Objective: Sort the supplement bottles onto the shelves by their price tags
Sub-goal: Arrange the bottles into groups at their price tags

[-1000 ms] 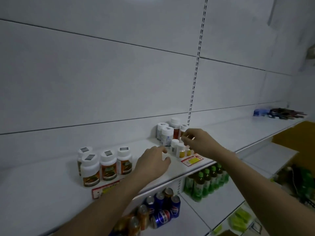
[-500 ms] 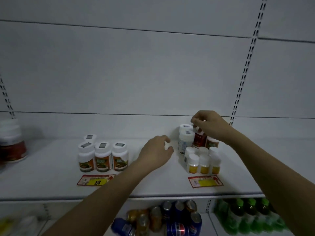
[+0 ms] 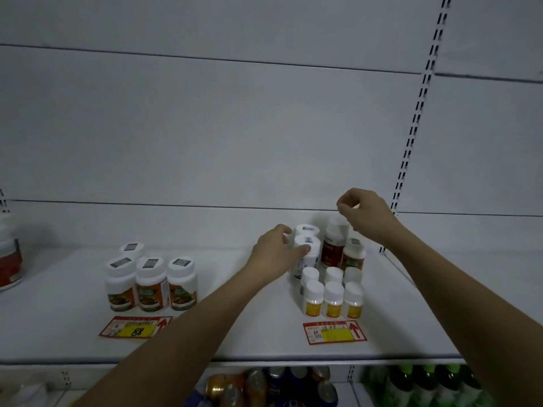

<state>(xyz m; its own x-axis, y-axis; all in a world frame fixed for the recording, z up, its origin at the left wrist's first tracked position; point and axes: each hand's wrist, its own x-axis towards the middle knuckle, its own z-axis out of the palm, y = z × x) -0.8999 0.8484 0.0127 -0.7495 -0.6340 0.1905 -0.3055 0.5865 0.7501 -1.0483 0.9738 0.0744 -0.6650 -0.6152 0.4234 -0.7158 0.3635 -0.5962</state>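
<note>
On the white shelf (image 3: 235,345), several orange-labelled bottles (image 3: 150,284) stand at left behind a red and yellow price tag marked 88 (image 3: 135,330). At right, several small yellow-labelled bottles (image 3: 332,296) stand behind a second price tag (image 3: 335,333). Behind them are two white blue-labelled bottles (image 3: 311,258) and two brown bottles (image 3: 333,248). My left hand (image 3: 273,254) grips the nearer white bottle, thumb across its front. My right hand (image 3: 364,214) hovers above the taller brown bottle, fingers curled, holding nothing that I can see.
A large red-labelled tub (image 3: 8,259) sits at the shelf's left edge. Drink cans (image 3: 264,386) and green bottles (image 3: 426,383) fill the shelf below. A slotted upright (image 3: 411,142) runs up the back panel at right.
My left hand has reached right and closed round the white bottle. My right hand has lifted off the tall brown bottle's cap. My view has swung to face the shelf squarely.
</note>
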